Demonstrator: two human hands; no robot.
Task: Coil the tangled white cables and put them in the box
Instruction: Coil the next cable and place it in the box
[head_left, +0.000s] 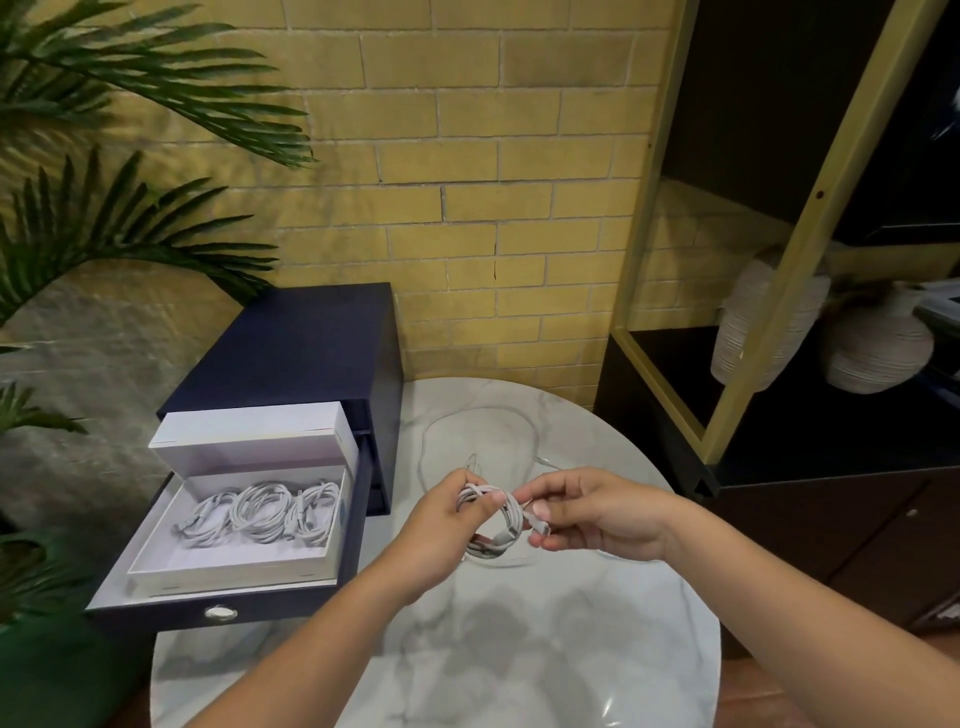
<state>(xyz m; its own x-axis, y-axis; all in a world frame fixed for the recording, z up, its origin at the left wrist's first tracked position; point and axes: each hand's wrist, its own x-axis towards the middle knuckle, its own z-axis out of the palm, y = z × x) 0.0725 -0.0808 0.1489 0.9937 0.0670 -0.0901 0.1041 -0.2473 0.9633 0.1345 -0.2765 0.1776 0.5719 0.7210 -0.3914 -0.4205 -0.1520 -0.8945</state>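
Box (234, 578) in drawer (291, 605), left; coils (260, 512) inside; loose cable (426, 447), seemingly, on table (519, 649).

One head-worn wide-angle camera looks forward and down from close above the marble table (519, 649) (the shelf post (810, 228) at right leans in frame), facing the brick wall (467, 156).

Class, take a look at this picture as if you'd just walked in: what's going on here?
A person is winding up cables at a round marble table. The left hand grips a nearly coiled white cable, while the right hand pinches its plug end. Three coiled cables lie in the white box, which sits in the open drawer of a dark blue cabinet. One loose cable lies on the table beyond the hands.
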